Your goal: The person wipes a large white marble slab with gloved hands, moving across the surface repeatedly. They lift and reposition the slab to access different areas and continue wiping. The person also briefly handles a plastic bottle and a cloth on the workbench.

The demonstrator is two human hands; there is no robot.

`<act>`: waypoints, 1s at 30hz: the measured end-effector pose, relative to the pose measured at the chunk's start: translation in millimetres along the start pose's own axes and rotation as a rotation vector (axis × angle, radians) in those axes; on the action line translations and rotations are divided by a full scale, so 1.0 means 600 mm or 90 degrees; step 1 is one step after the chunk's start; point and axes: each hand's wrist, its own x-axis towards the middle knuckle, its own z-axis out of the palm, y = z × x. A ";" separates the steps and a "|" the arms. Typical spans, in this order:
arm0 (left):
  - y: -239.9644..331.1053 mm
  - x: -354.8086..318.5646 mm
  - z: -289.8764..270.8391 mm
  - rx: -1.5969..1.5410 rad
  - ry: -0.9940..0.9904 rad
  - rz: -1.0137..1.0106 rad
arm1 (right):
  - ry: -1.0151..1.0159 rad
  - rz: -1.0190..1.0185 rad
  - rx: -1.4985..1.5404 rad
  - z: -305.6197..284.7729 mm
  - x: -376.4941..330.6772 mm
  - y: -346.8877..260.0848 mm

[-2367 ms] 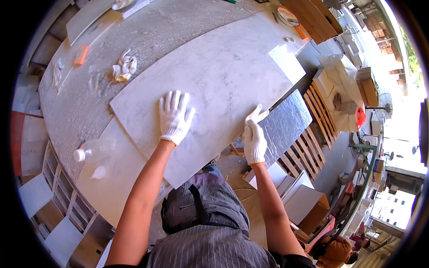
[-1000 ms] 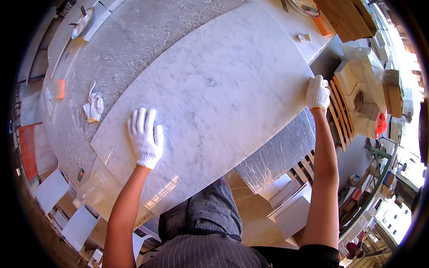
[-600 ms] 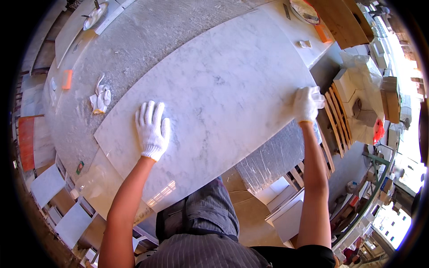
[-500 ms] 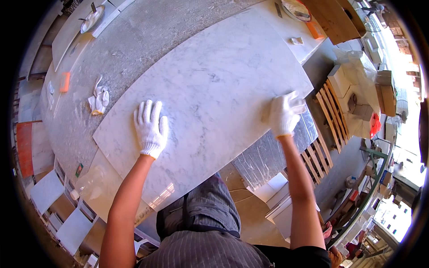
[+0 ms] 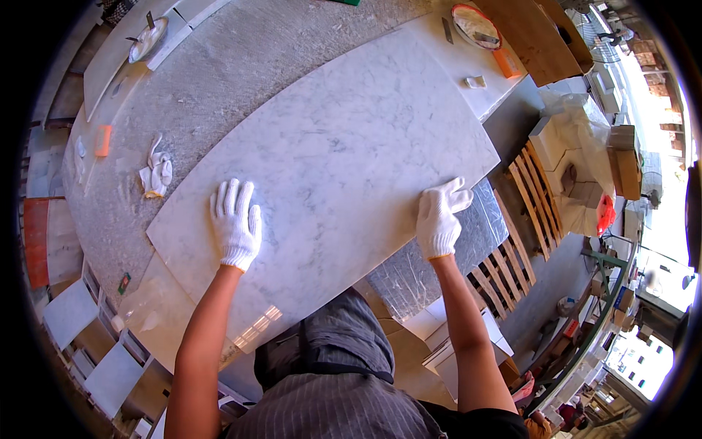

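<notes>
A large white marble slab (image 5: 329,161) with grey veins lies in front of me. My left hand (image 5: 236,225), in a white knitted glove, rests flat on its left part with the fingers stretched out. My right hand (image 5: 440,221), gloved the same way, is at the slab's near right edge. Its fingers are partly bent and apart, with nothing seen in them. Whether it presses on the slab or hovers just above cannot be made out. Past the slab's left edge lies a loose white glove (image 5: 156,175) on the dusty grey table (image 5: 227,69).
Right of the slab sit a dark grey stone piece (image 5: 417,271) and wooden pallets (image 5: 537,197). A bowl (image 5: 475,28), an orange block (image 5: 506,64) and a cardboard box (image 5: 537,36) stand at the far right. Another orange block (image 5: 104,140) and a white plate (image 5: 148,40) are at left.
My right hand has moved left and nearer to me, along the slab's near edge. The left hand stays flat on the slab. The whole view has shifted slightly.
</notes>
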 end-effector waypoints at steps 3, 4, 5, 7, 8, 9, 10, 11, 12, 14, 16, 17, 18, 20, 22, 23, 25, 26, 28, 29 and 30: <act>-0.003 -0.007 0.000 0.014 -0.011 -0.006 | 0.095 0.031 0.289 -0.001 0.066 0.048; -0.002 -0.007 0.000 0.016 -0.013 -0.006 | 0.136 0.023 0.259 -0.003 0.089 0.063; -0.002 -0.005 0.001 0.017 -0.015 -0.003 | 0.162 0.019 0.276 0.002 0.112 0.083; -0.007 -0.011 0.002 0.029 -0.016 -0.006 | 0.134 0.025 0.274 -0.011 0.148 0.097; -0.005 -0.008 0.002 0.027 -0.018 -0.004 | 0.135 0.046 0.251 -0.005 0.162 0.111; -0.004 -0.005 0.000 0.027 -0.018 -0.002 | 0.139 0.067 0.229 0.003 0.176 0.124; -0.001 -0.003 -0.002 0.025 -0.023 -0.001 | 0.185 0.086 0.205 0.017 0.191 0.139; -0.002 -0.006 -0.006 0.031 -0.030 -0.008 | 0.121 0.107 0.213 -0.005 0.208 0.133; 0.000 -0.003 -0.009 0.030 -0.034 -0.007 | 0.131 0.116 0.192 0.002 0.222 0.148; 0.002 0.002 -0.006 0.025 -0.027 -0.002 | 0.127 0.145 0.180 0.012 0.247 0.177; -0.001 -0.001 -0.003 0.018 -0.018 -0.003 | 0.114 0.169 0.194 0.019 0.260 0.185; -0.003 -0.001 -0.002 0.017 -0.014 -0.003 | 0.118 0.176 0.189 0.022 0.261 0.186; -0.004 -0.002 -0.001 0.015 -0.008 -0.002 | 0.114 0.176 0.191 0.024 0.263 0.187; -0.005 -0.004 0.001 0.018 0.004 -0.003 | 0.121 0.171 0.192 0.023 0.266 0.185; -0.005 -0.005 0.003 0.014 0.014 0.001 | 0.085 0.214 0.194 0.016 0.265 0.182; -0.003 -0.003 0.004 0.011 0.020 0.002 | 0.078 0.229 0.207 0.009 0.262 0.177; -0.003 0.001 0.005 0.004 0.027 0.005 | 0.092 0.189 0.183 0.008 0.223 0.156; -0.003 0.000 0.005 0.000 0.025 0.006 | 0.096 0.166 0.170 0.007 0.199 0.139; -0.003 -0.003 0.001 0.004 0.023 0.006 | 0.120 0.122 0.190 -0.006 0.144 0.092; -0.005 -0.005 0.006 0.008 0.019 0.003 | 0.086 0.117 0.207 -0.023 0.113 0.061; -0.007 -0.006 0.007 0.013 0.019 0.002 | 0.093 0.123 0.192 -0.034 0.081 0.025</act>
